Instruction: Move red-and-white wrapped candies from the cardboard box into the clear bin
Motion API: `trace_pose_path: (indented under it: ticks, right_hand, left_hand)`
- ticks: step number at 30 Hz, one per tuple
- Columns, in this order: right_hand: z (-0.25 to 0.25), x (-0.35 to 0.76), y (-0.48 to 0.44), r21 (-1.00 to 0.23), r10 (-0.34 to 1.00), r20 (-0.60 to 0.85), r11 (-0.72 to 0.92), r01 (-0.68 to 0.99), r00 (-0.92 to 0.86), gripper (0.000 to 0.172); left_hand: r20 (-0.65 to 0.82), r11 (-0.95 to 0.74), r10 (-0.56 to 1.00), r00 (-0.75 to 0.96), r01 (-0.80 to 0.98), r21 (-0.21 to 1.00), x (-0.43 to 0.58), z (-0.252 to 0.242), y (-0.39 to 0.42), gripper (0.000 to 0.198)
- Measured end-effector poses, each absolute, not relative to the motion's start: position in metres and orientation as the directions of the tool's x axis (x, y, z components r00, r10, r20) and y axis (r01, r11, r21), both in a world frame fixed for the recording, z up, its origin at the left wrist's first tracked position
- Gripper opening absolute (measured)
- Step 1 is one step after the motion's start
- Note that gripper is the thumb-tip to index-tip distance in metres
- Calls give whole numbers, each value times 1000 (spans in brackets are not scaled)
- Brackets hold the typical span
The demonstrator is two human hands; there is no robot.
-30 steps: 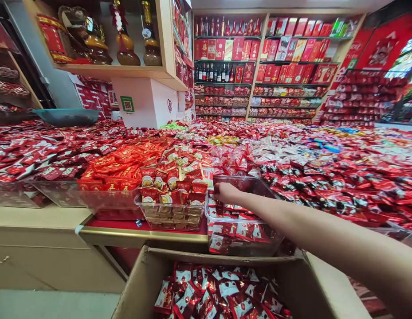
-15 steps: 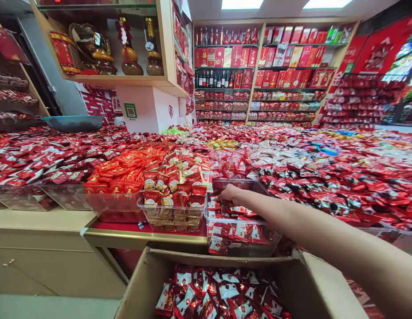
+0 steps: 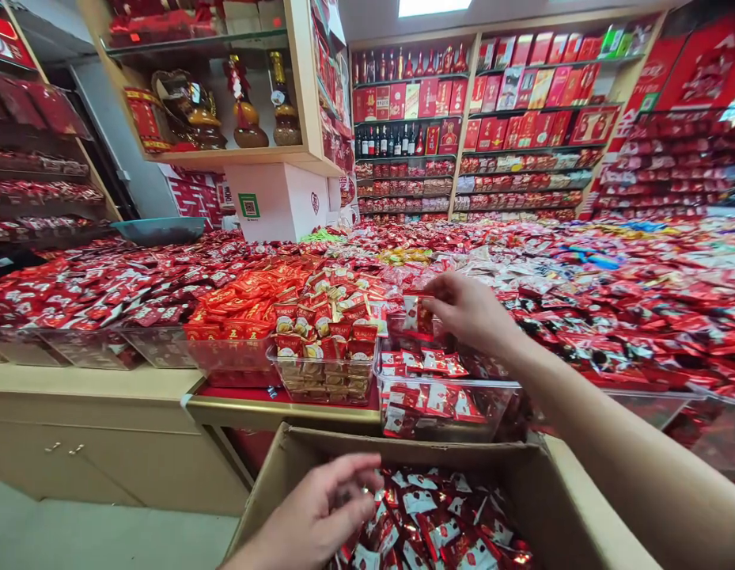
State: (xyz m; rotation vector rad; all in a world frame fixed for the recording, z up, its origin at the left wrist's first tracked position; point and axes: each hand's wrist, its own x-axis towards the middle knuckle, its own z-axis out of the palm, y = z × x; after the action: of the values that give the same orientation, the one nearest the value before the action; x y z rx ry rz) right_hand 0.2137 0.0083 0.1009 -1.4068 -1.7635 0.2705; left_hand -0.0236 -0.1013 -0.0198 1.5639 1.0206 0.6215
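My right hand (image 3: 469, 310) is raised above a clear plastic bin (image 3: 498, 393) of red-and-white snack packets and pinches one red packet (image 3: 414, 312) between its fingers. My left hand (image 3: 320, 514) reaches down into an open cardboard box (image 3: 572, 514) in front of me. Its fingers curl onto the loose red-and-white packets (image 3: 438, 526) inside. What those fingers grip, if anything, is hidden. To the left of the clear bin stands another clear bin (image 3: 328, 380) with durian-labelled packets.
A wide counter is heaped with red wrapped sweets (image 3: 610, 309). Its gold-trimmed front edge (image 3: 272, 410) runs above beige cabinets (image 3: 94, 451). A white pillar (image 3: 272, 202) with a shelf of bottles stands behind. Shelves of red boxes and wine bottles (image 3: 462, 119) line the back wall.
My right hand has lifted out of the clear bin, now pinching a red packet. My left hand has come into view, reaching into the cardboard box. The view has tipped down slightly.
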Motion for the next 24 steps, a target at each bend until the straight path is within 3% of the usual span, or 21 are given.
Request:
trace_pose_path:
  ticks: [2,5,7,11,15,18,20,22,24]
  right_hand:
    - [98,212,-31,-777,874,475,470,418,-99,17]
    - [78,202,-75,-921,916,353,376,101,-191,18]
    - [60,195,-92,-952,936,294,305,26,-195,16]
    - [37,192,-104,-931,928,324,348,115,-186,7]
    - [54,201,-89,-890,891,371,422,174,-262,4]
    - [82,211,-46,-900,913,394,407,156,-105,9]
    - [95,215,-6,-941,952,295,277,192,75,6]
    - [95,212,34,-958,985,6,-44,285,172,7]
    - [85,205,67,-921,970,-166,-216,323,177,7]
  left_hand:
    - [7,-55,921,390,110,992,-12,10,-101,45]
    - [150,-119,918,366,-106,987,12,35,-97,46]
    - [141,-99,912,386,-126,987,26,37,-97,37]
    - [30,36,905,424,-145,989,37,21,-104,27]
    - [56,-34,934,354,-69,997,31,11,-111,33]
    - [30,-67,919,393,80,995,24,-2,-111,36]
    - [-51,-73,871,488,232,970,18,-21,-108,34]
    - [-151,-85,820,551,378,922,12,-46,-104,33]
    - [-235,-74,777,584,455,887,7,-71,-100,31]
